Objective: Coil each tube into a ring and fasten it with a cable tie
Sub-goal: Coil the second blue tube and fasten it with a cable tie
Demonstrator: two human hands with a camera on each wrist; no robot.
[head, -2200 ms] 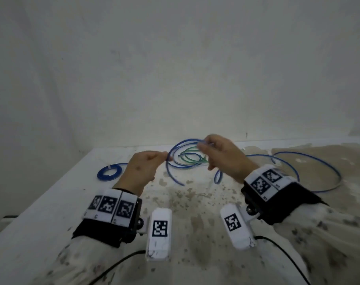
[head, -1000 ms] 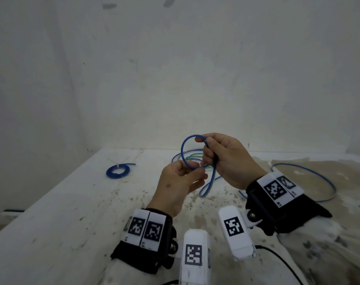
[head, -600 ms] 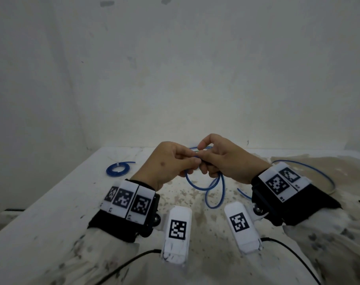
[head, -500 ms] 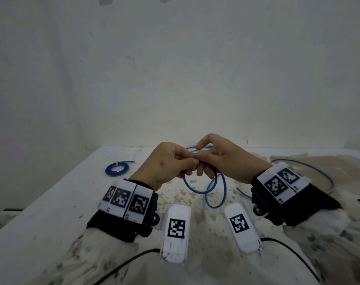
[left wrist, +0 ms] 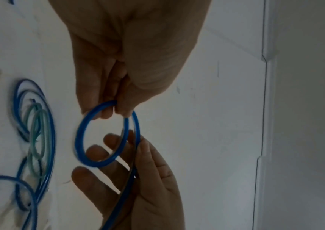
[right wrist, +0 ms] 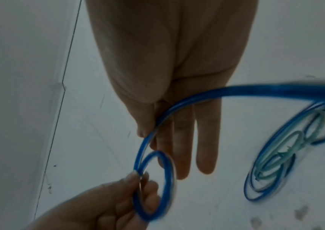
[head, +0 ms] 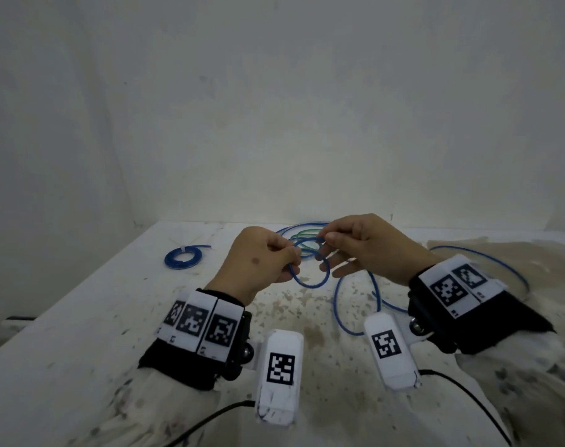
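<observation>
A blue tube (head: 310, 283) is held in the air over the table, bent into one small ring (left wrist: 79, 140). My left hand (head: 292, 258) pinches the ring where the tube crosses itself (left wrist: 118, 105), also in the right wrist view (right wrist: 140, 182). My right hand (head: 324, 241) pinches the tube between thumb and forefinger at the ring's far side (right wrist: 153, 126), its other fingers (right wrist: 205, 147) straight. The tube's loose tail (head: 339, 304) hangs down onto the table (head: 81, 333) and runs off to the right.
A finished blue coil with a white cable tie (head: 182, 258) lies at the back left. A heap of loose blue and green tubes (head: 302, 233) lies behind my hands near the wall. Another long blue tube (head: 513, 279) curves across stained cloth (head: 532, 253) on the right.
My hands, pressed together over the tube half a second ago, have drawn slightly apart. One small ring now shows between them, and the tail lies farther right on the table.
</observation>
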